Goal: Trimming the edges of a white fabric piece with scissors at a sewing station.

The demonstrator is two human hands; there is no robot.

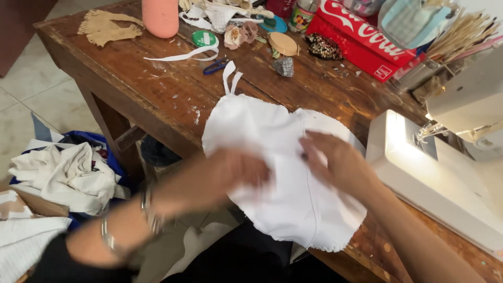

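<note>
A white round-edged fabric piece (283, 178) lies on the near edge of the worn brown wooden table (152, 99), overhanging it toward the person. The left hand (238, 173) rests on its left part, the right hand (335, 160) on its right. Just right of the fabric stands a white sewing machine (445, 173). Behind it lie blue-handled snips (216, 66) and a green round tape measure (204, 38). Further back right sits a red cardboard box (361, 39). Left of the table, on the floor, lies a heap of pale cloth (63, 175).
</note>
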